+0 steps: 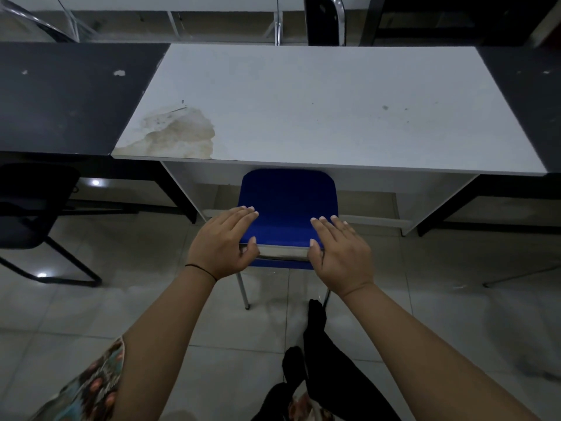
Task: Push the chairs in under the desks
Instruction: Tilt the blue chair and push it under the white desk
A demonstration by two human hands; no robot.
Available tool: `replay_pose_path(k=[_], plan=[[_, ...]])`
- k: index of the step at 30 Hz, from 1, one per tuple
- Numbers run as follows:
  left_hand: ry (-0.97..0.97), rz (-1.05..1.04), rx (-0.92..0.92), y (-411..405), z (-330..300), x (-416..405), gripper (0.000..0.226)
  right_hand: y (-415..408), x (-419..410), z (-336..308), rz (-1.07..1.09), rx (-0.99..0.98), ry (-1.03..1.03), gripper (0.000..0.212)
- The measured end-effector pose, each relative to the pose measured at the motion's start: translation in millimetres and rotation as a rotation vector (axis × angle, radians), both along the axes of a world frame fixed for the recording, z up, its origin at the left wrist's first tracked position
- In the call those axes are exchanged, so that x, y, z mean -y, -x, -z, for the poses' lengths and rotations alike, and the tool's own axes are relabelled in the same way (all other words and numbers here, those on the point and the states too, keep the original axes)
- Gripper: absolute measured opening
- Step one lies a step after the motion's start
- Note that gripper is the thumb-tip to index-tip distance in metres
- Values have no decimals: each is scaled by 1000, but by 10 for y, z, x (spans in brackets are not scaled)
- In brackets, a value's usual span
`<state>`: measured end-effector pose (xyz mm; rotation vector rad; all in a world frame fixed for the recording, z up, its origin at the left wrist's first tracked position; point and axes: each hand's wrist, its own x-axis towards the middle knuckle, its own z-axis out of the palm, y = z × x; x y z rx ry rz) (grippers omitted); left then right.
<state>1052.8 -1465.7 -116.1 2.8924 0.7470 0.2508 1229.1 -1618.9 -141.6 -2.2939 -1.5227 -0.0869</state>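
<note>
A blue padded chair [288, 202] on thin metal legs stands in front of a white desk [318, 101]. Its far blue edge lies just below the desk's front edge. My left hand [224, 241] rests on the left end of the chair's worn near edge, fingers stretched flat over the blue padding and thumb on the edge. My right hand [340, 253] lies the same way on the right end. Neither hand curls around the chair.
Black desks [60, 98] flank the white one on both sides. A black chair [33, 214] sits partly under the left black desk. My feet in black socks [315, 344] stand on the tiled floor just behind the blue chair. More furniture lines the back.
</note>
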Motion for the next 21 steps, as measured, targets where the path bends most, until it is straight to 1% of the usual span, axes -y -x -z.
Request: replay_pose_path(k=[8, 11, 14, 15, 19, 21], plan=[[63, 30, -14, -5, -41, 58, 50, -8, 49, -20, -36, -69, 114, 50], [60, 51, 4, -39, -82, 67, 49, -22, 59, -37, -62, -113, 156, 56], [61, 95, 21, -260, -222, 35, 46, -97, 16, -113, -87, -186, 175, 63], [55, 114, 19, -371, -282, 16, 45, -133, -7, -151, -81, -194, 169, 63], [108, 112, -46, -862, -474, -100, 38, -401, -83, -354, -16, -200, 165, 48], [122, 105, -83, -1085, -508, -146, 38, -586, -90, -453, -4, -194, 196, 48]])
